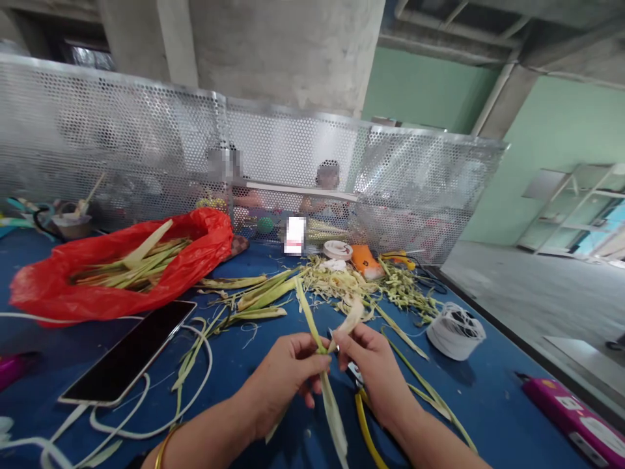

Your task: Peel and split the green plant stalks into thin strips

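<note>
Near the table's front middle, my left hand (293,371) pinches a long green and cream husk strip (333,410), which runs up past the fingers and down below them. Close beside it on the right, my right hand (368,358) is closed on a pale curled husk piece (350,318) where it meets the strip. Yellow-handled pliers (365,423) show partly beneath my right hand. Beyond both hands lies a pile of shredded husk (342,283), with longer green husks (268,293) to its left.
A red plastic bag (205,251) of husks and a tablet (129,355) with a white cable lie left. White string (456,332) and a purple tool (571,417) are right. A perforated metal screen (293,150) stands behind, with people beyond it.
</note>
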`<state>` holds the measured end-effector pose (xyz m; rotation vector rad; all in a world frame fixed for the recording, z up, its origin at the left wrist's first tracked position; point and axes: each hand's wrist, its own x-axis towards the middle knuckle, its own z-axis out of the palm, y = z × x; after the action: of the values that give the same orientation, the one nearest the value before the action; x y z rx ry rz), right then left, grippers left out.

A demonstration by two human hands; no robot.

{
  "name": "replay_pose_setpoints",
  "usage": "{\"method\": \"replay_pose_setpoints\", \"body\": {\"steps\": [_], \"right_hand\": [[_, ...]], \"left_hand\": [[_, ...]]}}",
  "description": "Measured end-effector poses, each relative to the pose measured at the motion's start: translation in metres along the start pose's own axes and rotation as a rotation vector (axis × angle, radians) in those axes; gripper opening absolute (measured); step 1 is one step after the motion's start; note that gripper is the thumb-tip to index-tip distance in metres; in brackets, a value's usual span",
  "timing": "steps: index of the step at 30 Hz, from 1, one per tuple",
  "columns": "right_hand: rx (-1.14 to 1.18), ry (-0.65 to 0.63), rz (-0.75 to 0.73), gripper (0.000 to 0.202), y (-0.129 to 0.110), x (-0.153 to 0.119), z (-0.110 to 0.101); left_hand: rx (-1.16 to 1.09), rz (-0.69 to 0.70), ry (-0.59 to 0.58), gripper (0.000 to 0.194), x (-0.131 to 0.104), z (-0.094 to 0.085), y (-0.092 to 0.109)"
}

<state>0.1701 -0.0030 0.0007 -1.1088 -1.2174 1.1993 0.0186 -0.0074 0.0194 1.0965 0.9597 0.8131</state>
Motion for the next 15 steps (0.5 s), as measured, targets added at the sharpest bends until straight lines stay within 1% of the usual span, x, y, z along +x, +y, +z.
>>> {"method": "replay_pose_setpoints", "body": {"steps": [2, 4, 6, 11, 13, 15], "right_hand": [[0.012, 0.032, -0.013, 0.033, 0.0015, -0.0008, 0.0023], [0.046, 0.026, -0.012, 0.034, 0.0013, -0.0016, 0.0033], [0.088, 0.033, -0.013, 0.034, 0.0000, -0.0025, 0.0039], [0.165, 0.103, -0.024, 0.032, -0.0003, -0.0036, 0.0056], [0.139, 0.083, -0.007, 0.034, 0.0002, -0.0012, 0.0029], [0.046, 0.064, -0.004, 0.035, -0.0010, 0.0033, -0.0034]], "left_hand": [[0.009, -0.006, 0.046, 0.035, 0.0009, -0.0002, -0.0006], [0.039, -0.007, 0.073, 0.038, 0.0015, -0.0007, -0.0008], [0.072, -0.008, 0.048, 0.038, 0.0018, -0.0014, -0.0009], [0.102, -0.005, -0.017, 0.035, 0.0026, -0.0038, -0.0021], [0.113, -0.004, -0.037, 0.036, 0.0033, -0.0051, -0.0030], [0.117, -0.008, -0.022, 0.037, 0.0034, -0.0056, -0.0037]]}}
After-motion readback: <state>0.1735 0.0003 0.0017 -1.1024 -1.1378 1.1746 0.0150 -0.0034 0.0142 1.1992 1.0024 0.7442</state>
